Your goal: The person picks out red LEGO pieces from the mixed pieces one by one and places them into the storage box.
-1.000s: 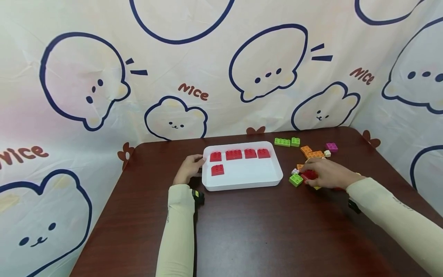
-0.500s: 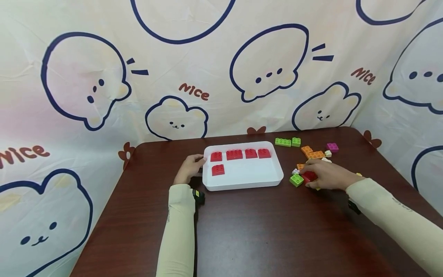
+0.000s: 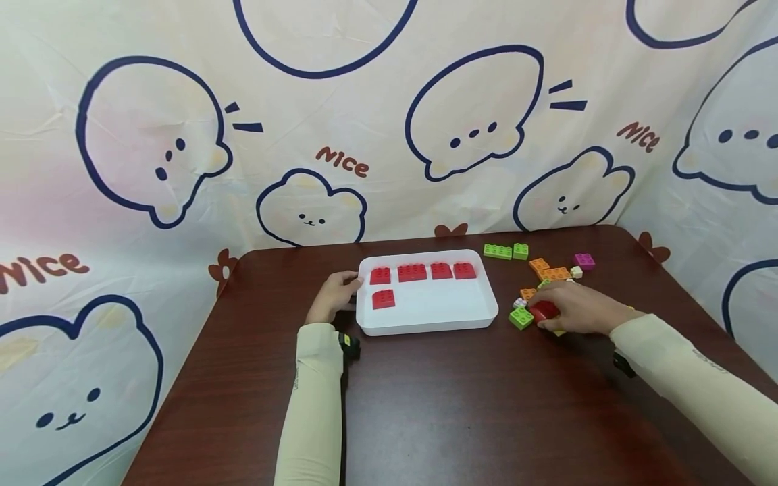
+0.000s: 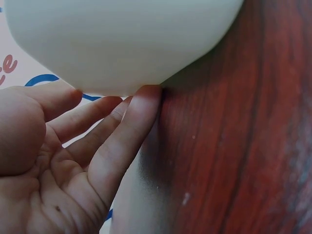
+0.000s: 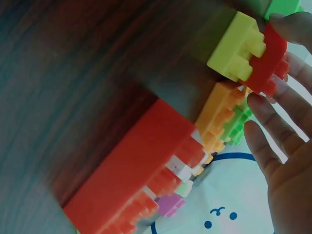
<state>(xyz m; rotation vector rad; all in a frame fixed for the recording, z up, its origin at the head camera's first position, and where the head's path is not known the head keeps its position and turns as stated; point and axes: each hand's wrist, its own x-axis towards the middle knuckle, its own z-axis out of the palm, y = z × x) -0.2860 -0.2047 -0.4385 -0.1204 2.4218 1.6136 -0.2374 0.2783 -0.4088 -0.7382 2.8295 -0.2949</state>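
Note:
The white tray (image 3: 437,320) lies on the table. Fingertips of my left hand (image 3: 331,297) touch its left end wall, with fairly straight fingers (image 4: 141,107) in the left wrist view. Several red bricks (image 3: 411,272) stand in the tray, most along its far side and one nearer at the left. To the right of the tray, my right hand (image 3: 577,307) pinches a red toy brick (image 5: 269,58) between thumb and fingers. A yellow-green brick (image 5: 236,46) is right beside it. Another, longer red brick (image 5: 131,165) lies closer to the right wrist, hidden by the hand in the head view.
Several bricks lie about the right hand: green (image 3: 521,318), orange (image 3: 554,273), purple (image 3: 584,260) and small white ones (image 3: 576,272). Two light-green bricks (image 3: 498,251) sit at the table's back edge. A printed cloth (image 3: 389,121) hangs behind the table.
The red brick at my right fingers has tilted and its side now shows more. Both hands stay almost in the same place, and the tray has not moved.

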